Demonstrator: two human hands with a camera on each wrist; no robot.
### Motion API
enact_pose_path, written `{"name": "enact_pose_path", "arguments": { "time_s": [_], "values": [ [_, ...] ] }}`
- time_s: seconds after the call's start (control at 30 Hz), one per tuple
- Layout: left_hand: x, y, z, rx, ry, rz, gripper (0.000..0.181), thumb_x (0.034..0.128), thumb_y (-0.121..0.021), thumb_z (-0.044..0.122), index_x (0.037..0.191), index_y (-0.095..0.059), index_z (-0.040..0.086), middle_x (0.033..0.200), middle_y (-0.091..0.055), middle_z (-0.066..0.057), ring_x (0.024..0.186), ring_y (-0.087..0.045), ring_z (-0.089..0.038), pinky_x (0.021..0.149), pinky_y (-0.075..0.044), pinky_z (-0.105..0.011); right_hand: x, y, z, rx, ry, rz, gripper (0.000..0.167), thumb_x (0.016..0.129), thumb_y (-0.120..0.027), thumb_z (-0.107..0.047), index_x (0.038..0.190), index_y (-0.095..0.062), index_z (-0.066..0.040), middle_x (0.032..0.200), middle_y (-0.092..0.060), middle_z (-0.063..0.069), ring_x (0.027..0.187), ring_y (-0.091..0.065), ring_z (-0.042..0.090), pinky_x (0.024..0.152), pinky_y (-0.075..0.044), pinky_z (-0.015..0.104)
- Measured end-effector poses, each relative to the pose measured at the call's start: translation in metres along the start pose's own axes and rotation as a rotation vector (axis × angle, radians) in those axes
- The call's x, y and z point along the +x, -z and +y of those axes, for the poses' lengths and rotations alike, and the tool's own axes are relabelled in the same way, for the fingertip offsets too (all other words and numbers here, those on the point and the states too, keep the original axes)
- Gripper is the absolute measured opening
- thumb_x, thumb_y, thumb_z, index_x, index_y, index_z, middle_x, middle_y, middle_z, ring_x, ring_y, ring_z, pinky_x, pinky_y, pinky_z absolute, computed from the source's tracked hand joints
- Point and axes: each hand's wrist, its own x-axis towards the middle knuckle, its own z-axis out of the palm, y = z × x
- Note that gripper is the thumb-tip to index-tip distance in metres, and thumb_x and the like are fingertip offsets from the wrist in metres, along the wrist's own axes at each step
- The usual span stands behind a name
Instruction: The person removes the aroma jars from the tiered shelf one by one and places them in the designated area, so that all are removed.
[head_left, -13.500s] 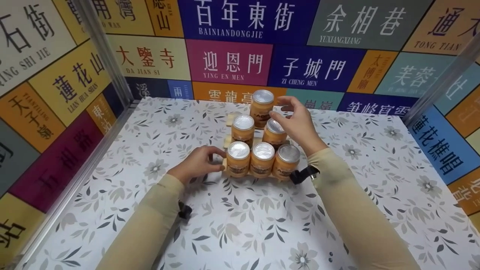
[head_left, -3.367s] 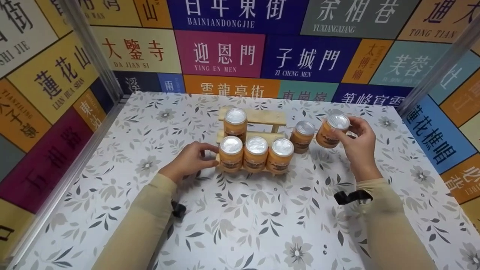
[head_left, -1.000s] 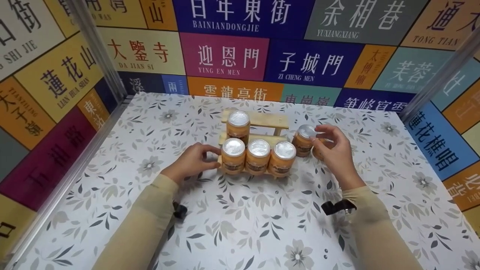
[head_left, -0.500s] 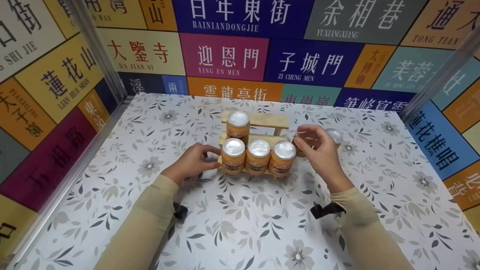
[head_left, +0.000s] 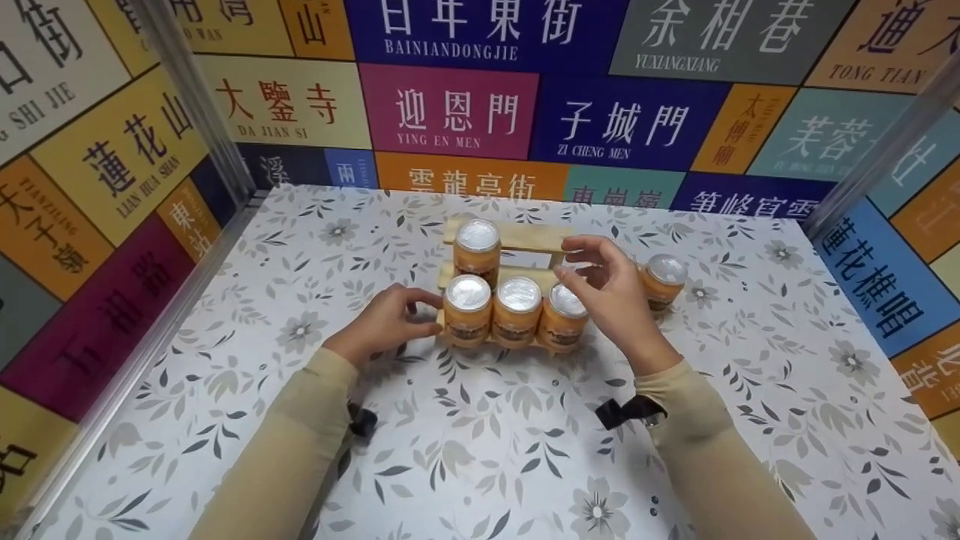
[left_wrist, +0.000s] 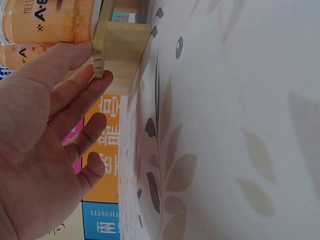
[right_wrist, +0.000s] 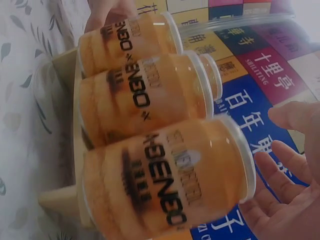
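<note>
A stepped wooden rack (head_left: 529, 237) bears three orange jars with silver lids in its front row; one more jar (head_left: 476, 247) stands behind them at the left. My left hand (head_left: 384, 321) pinches the rack's left end; in the left wrist view, thumb and fingers of that hand (left_wrist: 55, 125) meet at the board's edge (left_wrist: 101, 42). My right hand (head_left: 616, 304) hovers with parted, bent fingers by the front-right jar (head_left: 562, 330), partly covering its lid. In the right wrist view this hand (right_wrist: 290, 187) is beside the nearest jar (right_wrist: 165, 182), holding nothing.
Right of the rack, a loose jar (head_left: 664, 281) stands on the flower-patterned table (head_left: 465, 450). Whether another jar stands behind my right hand, I cannot tell. Panels with coloured signs (head_left: 450, 112) close off the back and both sides.
Over the last second my right hand has moved left from the loose jars to the rack's right side, uncovering the outer loose jar. My left hand has stayed at the rack's end.
</note>
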Motion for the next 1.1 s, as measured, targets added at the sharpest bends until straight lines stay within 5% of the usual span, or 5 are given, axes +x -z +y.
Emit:
{"name": "enact_pose_path", "arguments": {
  "time_s": [0.37,0.6,1.1],
  "values": [
    [0.001,0.002,-0.002,-0.027,0.011,-0.009,0.039,0.0856,-0.084,0.024,0.123,-0.075,0.018,0.112,-0.071,-0.007,0.098,-0.057,-0.026,0.078,-0.045,-0.035,0.013,-0.033,-0.012,-0.142,-0.017,-0.079,0.047,0.094,-0.076,-0.021,0.136,-0.060,-0.008,0.136,-0.062,0.006,0.121,-0.058,0.022,0.107,-0.045,0.046],
    [0.000,0.000,-0.001,-0.041,0.013,-0.015,0.039,0.0864,-0.083,0.025,0.124,-0.075,0.018,0.114,-0.072,-0.007,0.096,-0.057,-0.026,0.077,-0.044,-0.034,0.021,-0.049,-0.019,-0.207,-0.038,-0.107,0.048,0.092,-0.077,-0.024,0.137,-0.061,-0.016,0.137,-0.061,0.005,0.125,-0.057,0.025,0.107,-0.046,0.045],
    [0.001,0.002,-0.002,-0.036,0.030,-0.028,0.041,0.0866,-0.083,0.026,0.126,-0.074,0.017,0.115,-0.070,-0.009,0.099,-0.057,-0.025,0.080,-0.044,-0.034,0.053,-0.072,-0.018,-0.278,-0.109,-0.183,0.061,0.090,-0.080,-0.031,0.143,-0.055,-0.014,0.137,-0.060,0.006,0.124,-0.058,0.025,0.108,-0.046,0.045]
  ]
}}
